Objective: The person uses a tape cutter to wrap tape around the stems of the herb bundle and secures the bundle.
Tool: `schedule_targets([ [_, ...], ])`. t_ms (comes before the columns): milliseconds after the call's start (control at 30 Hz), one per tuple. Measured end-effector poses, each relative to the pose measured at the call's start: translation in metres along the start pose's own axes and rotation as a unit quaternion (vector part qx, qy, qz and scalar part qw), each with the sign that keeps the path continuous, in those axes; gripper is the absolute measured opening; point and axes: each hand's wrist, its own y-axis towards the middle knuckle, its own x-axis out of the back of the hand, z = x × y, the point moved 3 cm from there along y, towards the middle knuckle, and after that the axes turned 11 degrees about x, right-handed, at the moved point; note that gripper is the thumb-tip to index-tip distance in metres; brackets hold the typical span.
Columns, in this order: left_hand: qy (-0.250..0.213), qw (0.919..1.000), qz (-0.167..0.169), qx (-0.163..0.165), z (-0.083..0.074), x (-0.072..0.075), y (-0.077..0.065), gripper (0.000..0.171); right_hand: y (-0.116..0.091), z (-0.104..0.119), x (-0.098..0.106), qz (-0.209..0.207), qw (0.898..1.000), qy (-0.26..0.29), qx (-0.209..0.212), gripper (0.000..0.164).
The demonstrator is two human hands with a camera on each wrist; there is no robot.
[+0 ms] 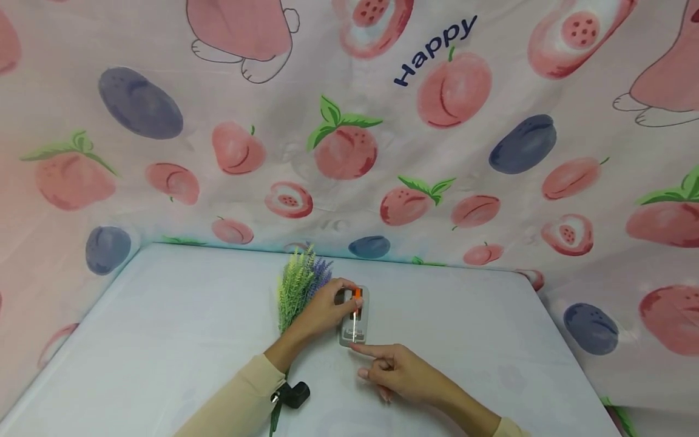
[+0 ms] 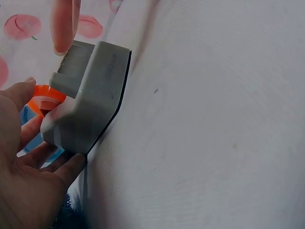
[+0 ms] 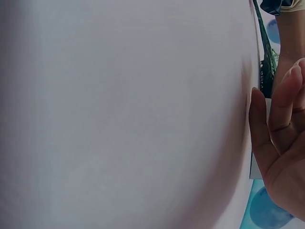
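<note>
On the white tabletop sits a grey tape dispenser (image 1: 346,335) with an orange tape core (image 1: 358,293) in it. My left hand (image 1: 326,308) grips its far end, thumb at the orange core and other fingers around the back, as the left wrist view shows on the dispenser (image 2: 102,90). The serrated cutter (image 2: 62,62) faces the near end. With index finger stretched out, my right hand (image 1: 406,373) has its fingertip at that near edge; its other fingers are loosely bent and hold nothing. In the right wrist view, the right hand (image 3: 286,157) partly hides the dispenser.
A bunch of yellow-green and purple artificial flowers (image 1: 295,291) lies left of the dispenser, its stems running under the left forearm. A black wrist camera (image 1: 297,395) is on the left wrist. A fruit-print cloth (image 1: 306,152) hangs behind the table (image 1: 464,315).
</note>
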Motion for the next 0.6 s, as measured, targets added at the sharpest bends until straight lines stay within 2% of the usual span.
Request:
schedule_targets([
  [233,0.005,1.0,-0.006,-0.001,-0.0009,-0.0005,0.0005,0.032,0.0034,-0.0011,0.0009,-0.03,0.999,0.022,0.008,0.052],
  [600,0.005,1.0,0.0,0.001,-0.001,0.0004,-0.0011,0.03,0.0036,0.0005,0.0,-0.004,0.998,0.053,0.03,0.062],
])
